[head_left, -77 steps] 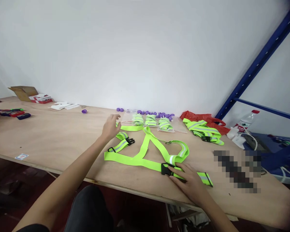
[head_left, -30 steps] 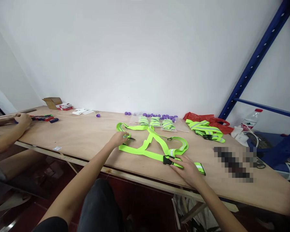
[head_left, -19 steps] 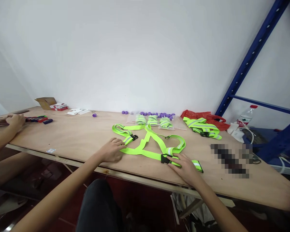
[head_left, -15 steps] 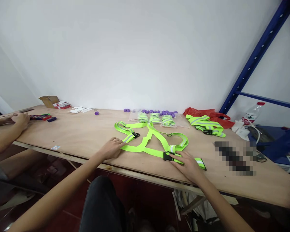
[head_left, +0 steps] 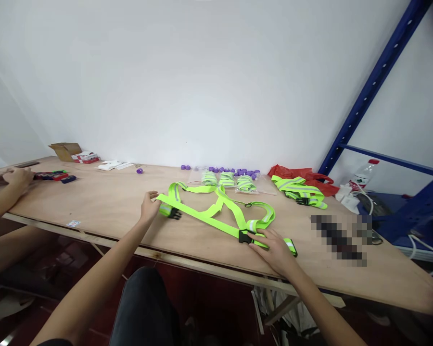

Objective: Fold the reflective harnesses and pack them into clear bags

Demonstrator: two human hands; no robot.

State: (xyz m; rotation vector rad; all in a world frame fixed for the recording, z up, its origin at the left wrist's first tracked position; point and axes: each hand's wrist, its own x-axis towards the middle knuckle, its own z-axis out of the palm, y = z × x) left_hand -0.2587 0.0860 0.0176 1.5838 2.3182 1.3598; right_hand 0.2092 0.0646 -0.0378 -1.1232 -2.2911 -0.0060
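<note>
A neon-yellow reflective vest of elastic straps (head_left: 211, 218) lies spread on the table before me. My left hand (head_left: 150, 206) is closed on the left end of its waist strap, which is lifted and pulled taut. Just beside that hand hangs a black buckle end (head_left: 174, 213) on a striped strap. My right hand (head_left: 272, 247) rests over the right side of the vest, fingers stretched out and pressing on the strap at the black buckle (head_left: 244, 236). Beyond the right hand, a strap end with a black slider (head_left: 292, 246) sticks out.
Bagged folded vests (head_left: 226, 179) and several purple pieces (head_left: 243, 172) lie along the wall. Another reflective vest (head_left: 300, 191) rests by a red plastic bag (head_left: 288, 171). A bottle (head_left: 364, 175) stands by the blue rack (head_left: 368, 91). At the left, another person's hands (head_left: 19, 178) hold dark items.
My left hand has moved left and up with the strap's end, straightening it. The left buckle end has shifted left and down. My right hand stays at the buckle.
</note>
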